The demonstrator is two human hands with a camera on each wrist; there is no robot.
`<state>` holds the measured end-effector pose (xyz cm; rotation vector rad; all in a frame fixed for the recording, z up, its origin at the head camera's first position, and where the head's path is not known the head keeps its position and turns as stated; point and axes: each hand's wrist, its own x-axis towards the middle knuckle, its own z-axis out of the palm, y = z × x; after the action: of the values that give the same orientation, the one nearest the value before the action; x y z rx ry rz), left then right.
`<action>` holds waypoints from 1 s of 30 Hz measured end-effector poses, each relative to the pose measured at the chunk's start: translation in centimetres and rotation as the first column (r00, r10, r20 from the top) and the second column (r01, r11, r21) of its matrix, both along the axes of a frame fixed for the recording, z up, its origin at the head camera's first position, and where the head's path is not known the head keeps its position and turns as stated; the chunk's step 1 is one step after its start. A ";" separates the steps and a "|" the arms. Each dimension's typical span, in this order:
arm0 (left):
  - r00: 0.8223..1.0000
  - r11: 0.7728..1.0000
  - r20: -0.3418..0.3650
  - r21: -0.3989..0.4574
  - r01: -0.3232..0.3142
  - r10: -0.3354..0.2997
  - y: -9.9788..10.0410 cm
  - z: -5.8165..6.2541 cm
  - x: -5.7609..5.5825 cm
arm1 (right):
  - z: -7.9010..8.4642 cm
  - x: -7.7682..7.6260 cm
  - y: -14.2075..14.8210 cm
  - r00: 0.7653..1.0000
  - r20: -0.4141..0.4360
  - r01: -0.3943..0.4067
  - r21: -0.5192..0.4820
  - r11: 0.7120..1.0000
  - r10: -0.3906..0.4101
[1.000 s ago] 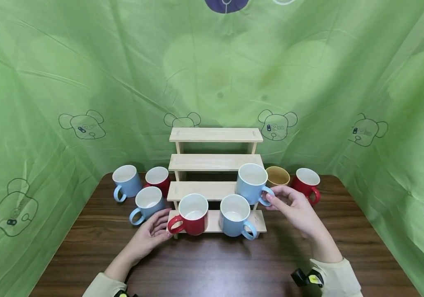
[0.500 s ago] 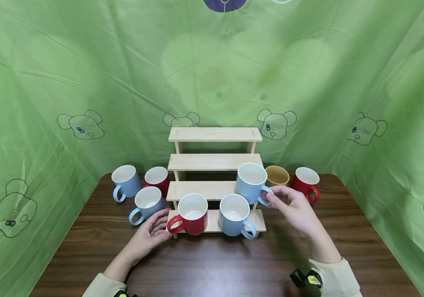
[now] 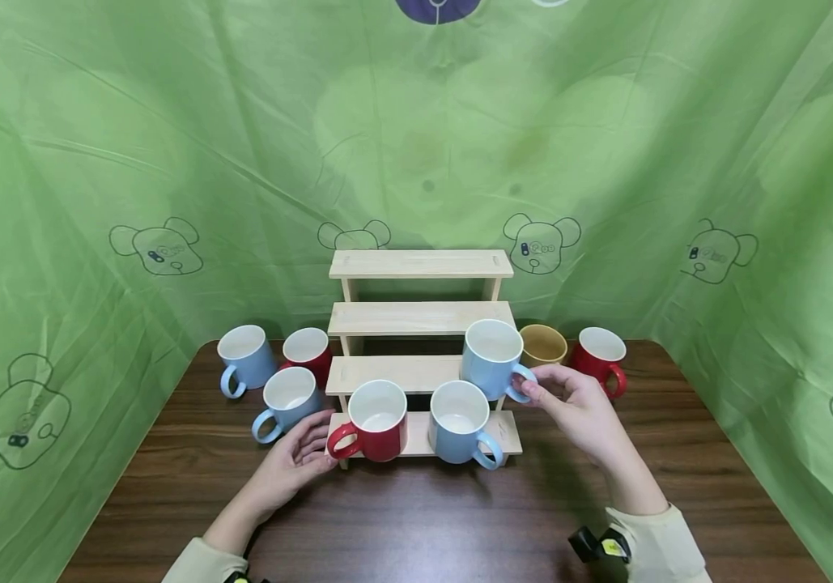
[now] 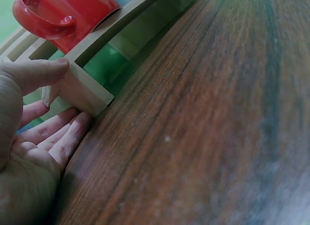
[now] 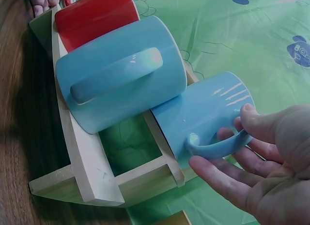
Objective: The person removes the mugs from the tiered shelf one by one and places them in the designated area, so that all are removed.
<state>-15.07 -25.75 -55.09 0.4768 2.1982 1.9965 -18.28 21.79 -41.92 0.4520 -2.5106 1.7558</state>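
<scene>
A four-tier wooden step shelf (image 3: 419, 317) stands mid-table. My left hand (image 3: 291, 468) holds its lower left end, thumb at the front corner and fingers (image 4: 72, 133) along the side panel. My right hand (image 3: 582, 407) pinches the handle of a light blue mug (image 3: 491, 360), which sits upright at the right end of the second step from the bottom. In the right wrist view, thumb and fingers surround that handle (image 5: 218, 148). A red mug (image 3: 378, 421) and another light blue mug (image 3: 458, 423) stand side by side on the lowest step, handles outward.
Left of the shelf stand two light blue mugs (image 3: 247, 360) and a red mug (image 3: 308, 355). To the right are a yellow mug (image 3: 543, 346), partly hidden, and a red mug (image 3: 598, 360). Green cloth (image 3: 416, 146) surrounds the brown wooden table (image 3: 416, 518).
</scene>
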 end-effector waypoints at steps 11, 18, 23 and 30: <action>1.000 1.000 0.007 -0.007 -0.007 0.007 0.0 0.1 0.0 | -0.1 -0.1 -0.1 0.999 -0.035 0.018 0.030 0.999 -0.017; 1.000 1.000 0.002 -0.003 -0.003 0.003 0.0 0.0 0.0 | -0.1 -0.1 -0.1 0.999 -0.042 0.017 0.025 1.000 -0.016; 1.000 1.000 0.001 -0.002 -0.003 0.003 0.0 0.0 0.0 | -0.2 -0.3 0.0 0.999 -0.041 -0.011 0.004 1.000 0.011; 1.000 1.000 0.007 -0.004 -0.005 0.005 0.0 0.0 0.0 | -0.3 -0.6 -0.1 0.998 -0.034 -0.048 -0.038 0.998 0.047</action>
<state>-15.05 -25.77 -55.07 0.4633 2.2008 1.9928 -18.88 21.68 -42.26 0.5379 -2.4585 1.7949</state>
